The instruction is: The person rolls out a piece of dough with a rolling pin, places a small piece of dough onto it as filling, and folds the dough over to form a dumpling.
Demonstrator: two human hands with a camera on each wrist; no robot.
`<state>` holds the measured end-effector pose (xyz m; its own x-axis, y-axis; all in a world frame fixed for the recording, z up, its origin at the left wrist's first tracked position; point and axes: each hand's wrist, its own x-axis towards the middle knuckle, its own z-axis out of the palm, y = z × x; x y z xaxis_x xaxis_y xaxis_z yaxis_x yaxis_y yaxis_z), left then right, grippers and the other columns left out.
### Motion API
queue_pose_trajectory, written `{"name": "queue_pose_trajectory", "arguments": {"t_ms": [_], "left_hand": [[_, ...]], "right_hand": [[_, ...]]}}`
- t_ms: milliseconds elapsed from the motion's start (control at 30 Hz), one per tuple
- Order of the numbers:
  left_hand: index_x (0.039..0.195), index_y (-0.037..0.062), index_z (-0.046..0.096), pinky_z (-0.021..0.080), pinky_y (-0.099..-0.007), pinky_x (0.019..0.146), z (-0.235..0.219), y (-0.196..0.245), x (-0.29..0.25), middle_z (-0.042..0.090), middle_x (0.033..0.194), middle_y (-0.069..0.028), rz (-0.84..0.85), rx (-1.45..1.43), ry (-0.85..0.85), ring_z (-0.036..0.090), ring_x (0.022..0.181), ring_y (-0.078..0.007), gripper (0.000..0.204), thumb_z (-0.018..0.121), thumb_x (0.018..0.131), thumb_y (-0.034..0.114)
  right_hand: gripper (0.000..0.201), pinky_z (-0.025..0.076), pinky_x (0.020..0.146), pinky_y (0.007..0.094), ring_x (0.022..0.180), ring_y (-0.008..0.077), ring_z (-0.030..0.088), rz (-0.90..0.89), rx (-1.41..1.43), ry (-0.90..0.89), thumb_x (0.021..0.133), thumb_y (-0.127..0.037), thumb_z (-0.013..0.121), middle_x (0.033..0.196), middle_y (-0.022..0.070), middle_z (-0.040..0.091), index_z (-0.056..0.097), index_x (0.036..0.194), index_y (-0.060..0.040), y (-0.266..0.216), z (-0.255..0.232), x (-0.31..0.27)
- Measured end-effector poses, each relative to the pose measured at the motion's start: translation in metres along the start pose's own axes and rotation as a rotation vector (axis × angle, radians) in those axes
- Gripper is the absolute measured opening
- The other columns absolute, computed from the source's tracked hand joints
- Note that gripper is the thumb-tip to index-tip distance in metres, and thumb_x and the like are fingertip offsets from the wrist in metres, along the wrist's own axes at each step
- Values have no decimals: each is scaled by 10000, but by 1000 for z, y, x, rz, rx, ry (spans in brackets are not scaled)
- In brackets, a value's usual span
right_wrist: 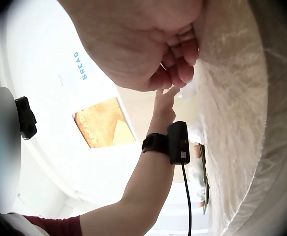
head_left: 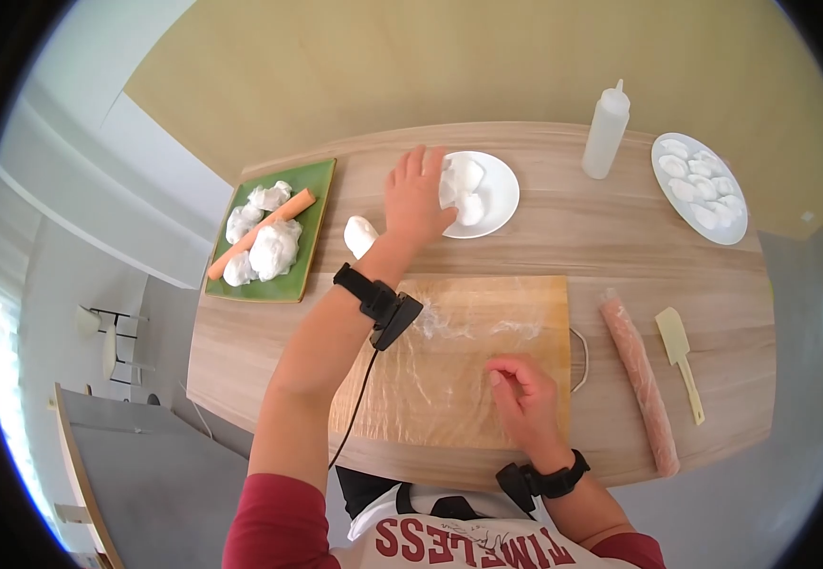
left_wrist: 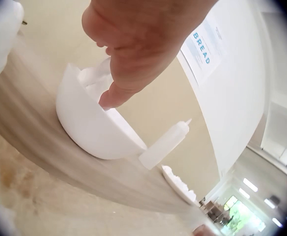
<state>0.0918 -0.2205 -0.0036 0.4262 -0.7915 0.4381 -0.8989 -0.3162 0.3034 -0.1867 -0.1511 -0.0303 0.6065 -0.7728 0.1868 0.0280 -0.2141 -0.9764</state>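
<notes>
My left hand [head_left: 418, 201] is at the left rim of a white bowl [head_left: 503, 197], its fingers extended and its thumb over the opening. In the left wrist view the thumb dips inside the bowl's rim. White soft-looking lumps [head_left: 469, 208] lie in the bowl, partly hidden by the hand. Another white lump [head_left: 359, 235] sits on the table beside the left wrist. My right hand [head_left: 528, 400] hovers over the near right part of a wooden board [head_left: 449, 370] covered in clear film. Its fingers are loosely curled with nothing in them.
A green tray [head_left: 309, 248] at the left bears white lumps and an orange stick [head_left: 262, 234]. Right of the bowl stands a squeeze bottle [head_left: 607, 133], then a white plate [head_left: 736, 228] of small white pieces. A film-wrapped rolling pin [head_left: 637, 379] and a cream spatula [head_left: 679, 351] lie right of the board.
</notes>
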Motion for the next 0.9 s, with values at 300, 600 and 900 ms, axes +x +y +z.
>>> {"name": "queue_pose_trajectory", "arguments": {"t_ms": [300, 600, 900], "left_hand": [[1187, 180, 548, 250, -512, 1034, -15, 6, 13, 536, 1172, -60, 233, 507, -437, 430, 1170, -254, 535, 726, 685, 221], [967, 135, 624, 302, -455, 981, 1, 11, 20, 603, 989, -37, 522, 391, -297, 514, 1030, -223, 328, 729, 669, 224], [1037, 149, 583, 359, -403, 868, 18, 33, 35, 612, 893, -45, 427, 644, -476, 551, 951, -221, 295, 568, 749, 88]], "right_hand": [[99, 484, 653, 267, 732, 188, 601, -44, -37, 2, 810, -11, 598, 848, 109, 613, 608, 909, -10, 2, 1, 1], [109, 483, 637, 268, 711, 193, 603, -66, -25, 18, 796, -3, 605, 830, 108, 617, 614, 904, -15, 7, 1, 0], [114, 483, 628, 269, 709, 197, 606, -80, -36, 16, 789, 3, 605, 830, 109, 620, 615, 900, -21, 6, 1, 0]]}}
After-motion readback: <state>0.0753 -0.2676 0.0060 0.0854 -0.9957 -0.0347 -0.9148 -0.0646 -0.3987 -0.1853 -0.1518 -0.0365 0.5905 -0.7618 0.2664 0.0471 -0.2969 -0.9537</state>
